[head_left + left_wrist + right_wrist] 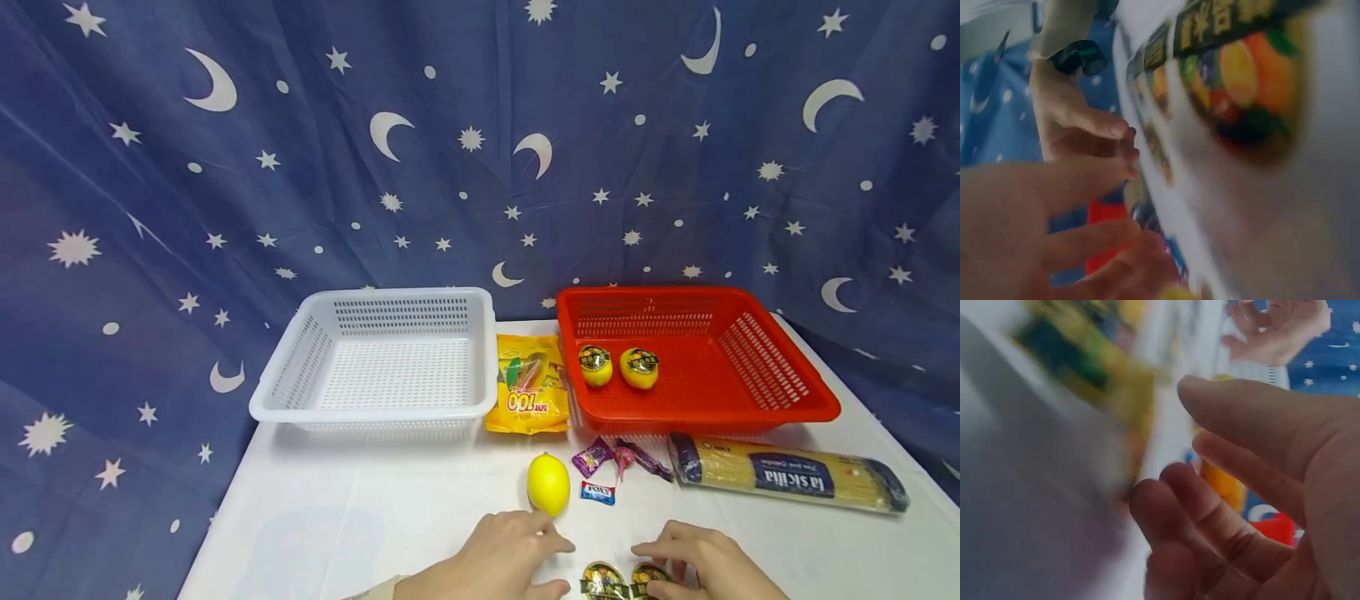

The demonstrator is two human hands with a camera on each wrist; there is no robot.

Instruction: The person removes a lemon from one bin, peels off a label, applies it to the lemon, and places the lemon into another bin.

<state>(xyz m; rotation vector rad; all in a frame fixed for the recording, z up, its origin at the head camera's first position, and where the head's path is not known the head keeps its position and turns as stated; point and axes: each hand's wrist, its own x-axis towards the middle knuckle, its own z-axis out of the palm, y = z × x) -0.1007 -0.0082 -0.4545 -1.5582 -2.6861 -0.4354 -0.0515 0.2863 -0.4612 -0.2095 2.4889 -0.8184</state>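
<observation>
Both hands are low in the head view, beside round fruit-picture labels with dark bands. My left hand is left of them, its fingers loosely bent and holding nothing; a lemon lies just beyond it. My right hand is at the right-hand label, partly covering it. In the right wrist view, the thumb stands apart from the fingers, with nothing between them. The left wrist view shows several such labels close up on a white surface, blurred.
At the back stand a white basket and a red basket with two labelled lemons. A yellow pouch lies between them. Nearer are small wrapped sweets, a blue-red packet and a spaghetti pack.
</observation>
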